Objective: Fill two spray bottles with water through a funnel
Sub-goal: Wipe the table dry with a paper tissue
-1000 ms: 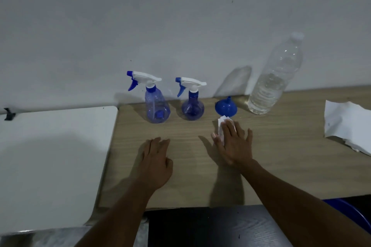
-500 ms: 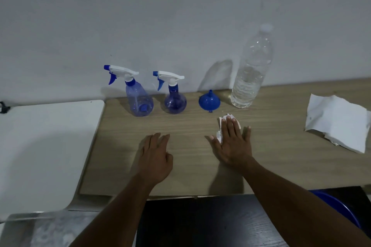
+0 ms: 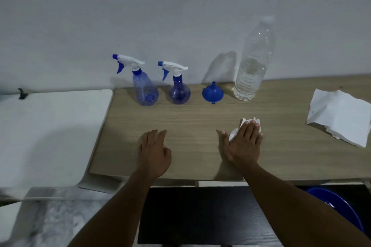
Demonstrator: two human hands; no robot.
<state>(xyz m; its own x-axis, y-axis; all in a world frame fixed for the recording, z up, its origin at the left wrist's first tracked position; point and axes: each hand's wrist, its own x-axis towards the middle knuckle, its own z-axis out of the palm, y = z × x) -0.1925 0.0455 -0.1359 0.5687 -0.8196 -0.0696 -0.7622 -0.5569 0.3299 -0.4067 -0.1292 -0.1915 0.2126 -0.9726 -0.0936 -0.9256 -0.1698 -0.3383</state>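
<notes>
Two blue spray bottles with white trigger heads stand near the wall: a taller one [image 3: 145, 90] on the left and a round one [image 3: 179, 90] beside it. A blue funnel [image 3: 212, 93] lies upside down to their right. A large clear water bottle [image 3: 252, 66], partly full and capped, stands right of the funnel. My left hand [image 3: 154, 150] rests flat on the wooden table [image 3: 200, 114], holding nothing. My right hand [image 3: 244, 142] presses flat on a crumpled white tissue [image 3: 235, 132], well in front of the water bottle.
A pile of white paper towels [image 3: 339, 116] lies at the table's right. A white surface [image 3: 50, 132] adjoins the table on the left. A blue basin [image 3: 337, 208] sits below the front edge at right, beside a dark panel [image 3: 200, 216].
My right hand has slid the tissue to the right and nearer the front edge, away from the funnel. The view has shifted too. My left hand stays flat in place.
</notes>
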